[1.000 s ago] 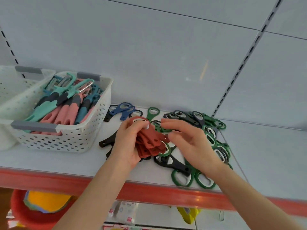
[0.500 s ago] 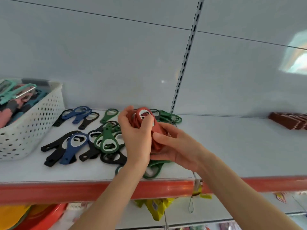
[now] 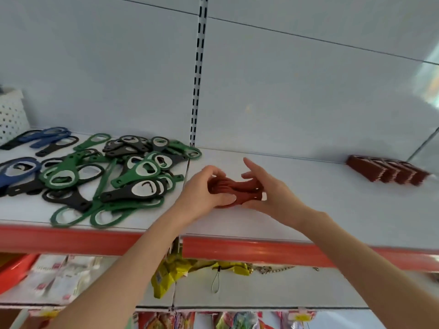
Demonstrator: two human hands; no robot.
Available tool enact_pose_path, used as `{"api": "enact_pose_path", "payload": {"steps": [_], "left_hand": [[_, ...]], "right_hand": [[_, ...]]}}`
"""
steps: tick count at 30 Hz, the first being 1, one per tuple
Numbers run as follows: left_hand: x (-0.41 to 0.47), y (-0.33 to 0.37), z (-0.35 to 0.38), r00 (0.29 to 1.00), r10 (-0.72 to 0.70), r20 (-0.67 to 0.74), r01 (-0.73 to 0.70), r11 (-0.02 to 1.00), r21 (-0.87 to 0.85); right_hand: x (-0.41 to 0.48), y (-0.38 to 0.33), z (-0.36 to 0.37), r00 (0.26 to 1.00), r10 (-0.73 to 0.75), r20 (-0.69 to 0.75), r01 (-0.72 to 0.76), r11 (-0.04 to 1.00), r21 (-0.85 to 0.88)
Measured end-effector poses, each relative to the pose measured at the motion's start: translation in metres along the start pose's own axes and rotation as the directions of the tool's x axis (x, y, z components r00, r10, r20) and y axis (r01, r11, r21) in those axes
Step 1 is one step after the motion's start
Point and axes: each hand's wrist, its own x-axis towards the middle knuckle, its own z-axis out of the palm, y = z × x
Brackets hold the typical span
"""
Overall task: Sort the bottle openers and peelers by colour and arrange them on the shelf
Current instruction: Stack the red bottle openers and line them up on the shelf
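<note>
Bright, soft daylight, faint shadows. Glare washes the back panel [image 3: 308, 91] at upper right. Wide-angle bending bows the shelf edge [image 3: 261, 250]; the row of red bottle openers [image 3: 387, 172] is blurred.

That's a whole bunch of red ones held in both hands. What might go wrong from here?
1. The stack of red openers is only pinched between the left hand and right hand; a few might slip out and scatter over the shelf.
2. The green openers lie close to the shelf's front edge, beside the left forearm; a nudge could probably knock them off.
</note>
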Motion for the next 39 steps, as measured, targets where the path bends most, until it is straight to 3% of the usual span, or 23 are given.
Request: {"api": "enact_pose_path", "payload": {"steps": [4, 6, 8, 9, 16, 22, 28, 31, 36, 39], "left_hand": [[-0.003, -0.001, 0.009, 1.000, 0.001, 0.005, -0.001, 0.988, 0.157], [-0.005, -0.001, 0.014, 1.000, 0.016, 0.001, -0.016, 0.980, 0.196], [-0.007, -0.001, 0.021, 1.000, 0.014, 0.014, -0.017, 0.974, 0.228], [-0.008, 0.000, 0.024, 1.000, 0.005, 0.028, -0.012, 0.971, 0.240], [-0.002, 0.007, 0.036, 0.997, -0.077, 0.018, 0.073, 0.981, 0.177], [0.003, 0.002, 0.033, 0.998, -0.057, -0.021, 0.060, 0.963, 0.262], [0.001, 0.007, 0.036, 0.999, 0.021, -0.026, -0.012, 0.952, 0.306], [-0.002, 0.003, 0.037, 0.999, 0.039, 0.025, -0.045, 0.918, 0.393], [-0.003, 0.003, 0.032, 0.995, -0.003, 0.096, -0.039, 0.901, 0.432], [-0.001, 0.004, 0.028, 0.995, -0.021, 0.102, -0.025, 0.900, 0.435]], "right_hand": [[-0.007, 0.017, 0.003, 0.993, 0.114, 0.036, -0.115, 0.992, 0.041], [-0.010, 0.018, 0.002, 0.975, 0.219, 0.035, -0.220, 0.946, 0.239], [-0.013, 0.012, 0.004, 0.951, 0.310, 0.014, -0.276, 0.824, 0.495], [-0.013, 0.009, 0.006, 0.935, 0.354, -0.012, -0.292, 0.788, 0.542], [0.002, -0.008, 0.028, 0.883, 0.463, -0.079, -0.318, 0.713, 0.625], [0.006, -0.002, 0.031, 0.883, 0.450, -0.131, -0.307, 0.767, 0.563], [0.007, 0.001, 0.029, 0.862, 0.456, -0.220, -0.237, 0.748, 0.620], [0.001, 0.008, 0.025, 0.899, 0.411, -0.151, -0.272, 0.795, 0.543], [-0.011, 0.025, 0.000, 0.971, 0.219, 0.096, -0.239, 0.857, 0.456], [-0.007, 0.030, 0.001, 0.979, 0.202, 0.040, -0.204, 0.930, 0.306]]}}
